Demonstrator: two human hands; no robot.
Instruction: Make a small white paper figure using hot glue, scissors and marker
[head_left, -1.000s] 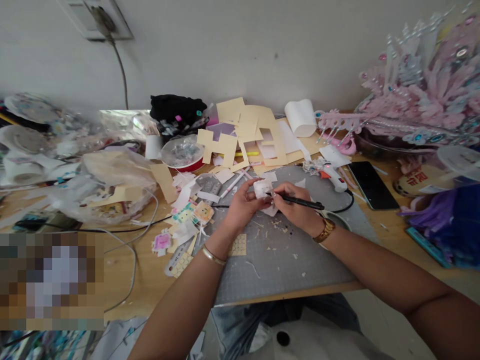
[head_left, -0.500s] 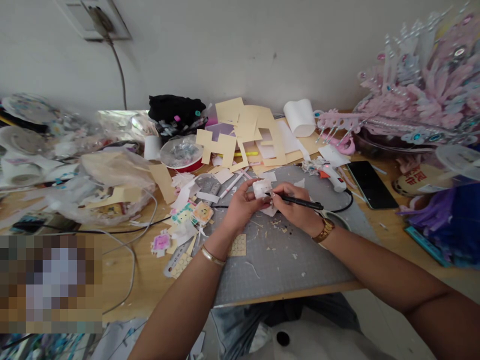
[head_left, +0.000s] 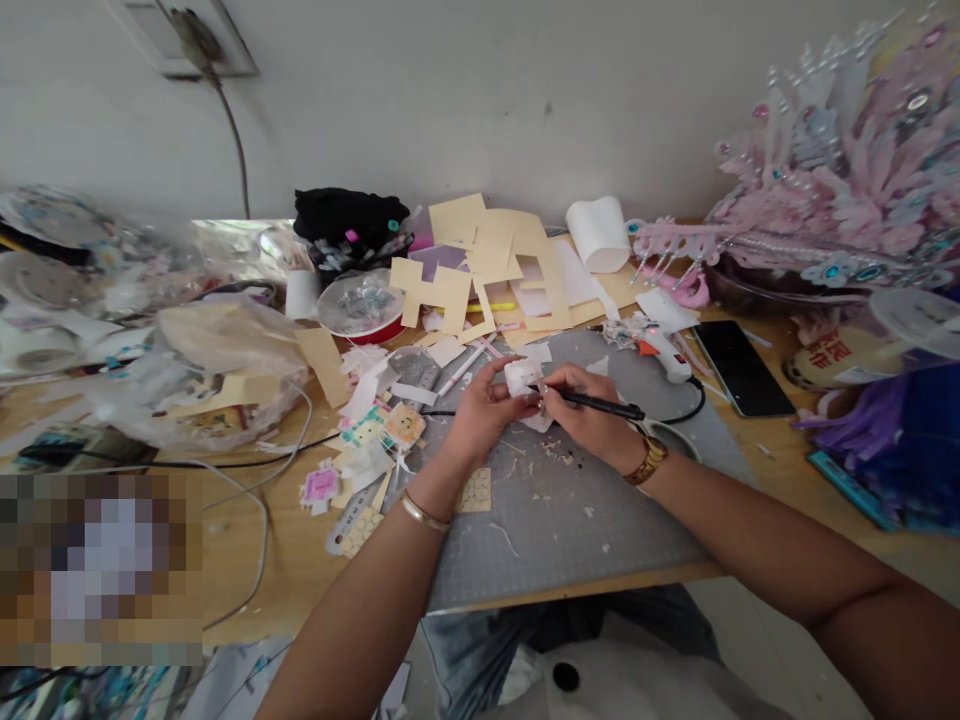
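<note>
Between the fingers of my left hand [head_left: 484, 408] is a small white paper piece [head_left: 523, 377] with faint dark marks on it. My right hand [head_left: 592, 420] grips a black pen [head_left: 604, 404], its tip end at the piece's lower right edge. Both hands are just above a grey cutting mat [head_left: 540, 545] strewn with paper scraps. To the left of my left hand lie small coloured paper cut-outs, among them an orange one [head_left: 404, 425] and a pink one [head_left: 321, 485]. A white pen [head_left: 460, 370] rests behind that hand.
Cream card offcuts [head_left: 495, 245] are piled at the back. A glue gun [head_left: 664, 350] and a black phone [head_left: 742, 368] lie to the right, near a drink cup [head_left: 832, 350]. A red-rimmed bowl [head_left: 361, 305] and a plastic bag [head_left: 225, 380] stand left. Cables cross the table.
The view has shifted very slightly. Both hands keep their places, the left with the paper piece and the right with the pen at its edge.
</note>
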